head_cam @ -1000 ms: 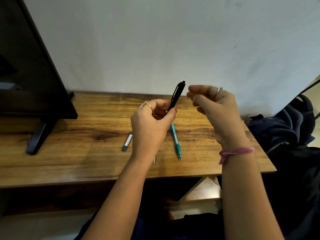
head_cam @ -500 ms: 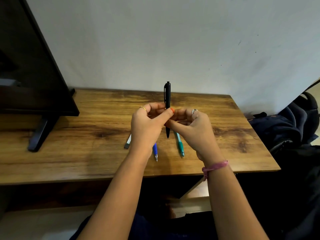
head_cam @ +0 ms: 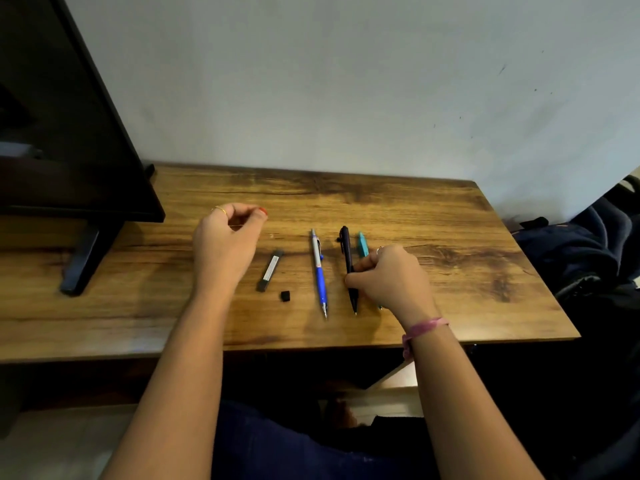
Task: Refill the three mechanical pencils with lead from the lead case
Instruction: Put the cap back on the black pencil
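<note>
Three mechanical pencils lie side by side on the wooden table (head_cam: 450, 271), tips toward me. The blue and silver pencil (head_cam: 320, 275) is on the left. In the middle lies the black pencil (head_cam: 346, 251), and my right hand (head_cam: 391, 282) pinches its lower barrel against the table. The teal pencil (head_cam: 362, 244) on the right is mostly hidden under that hand. The grey lead case (head_cam: 270, 270) lies left of the blue pencil, its small black cap (head_cam: 285, 295) loose beside it. My left hand (head_cam: 225, 244) hovers left of the case, fingers curled, with nothing visible in them.
A dark monitor (head_cam: 69, 133) on a stand (head_cam: 79, 268) fills the table's left side. A dark bag (head_cam: 581, 251) sits off the table's right edge. A wall closes the back.
The black pencil was held upright between both hands; now it lies on the table in my right hand. My left hand let go and moved left.
</note>
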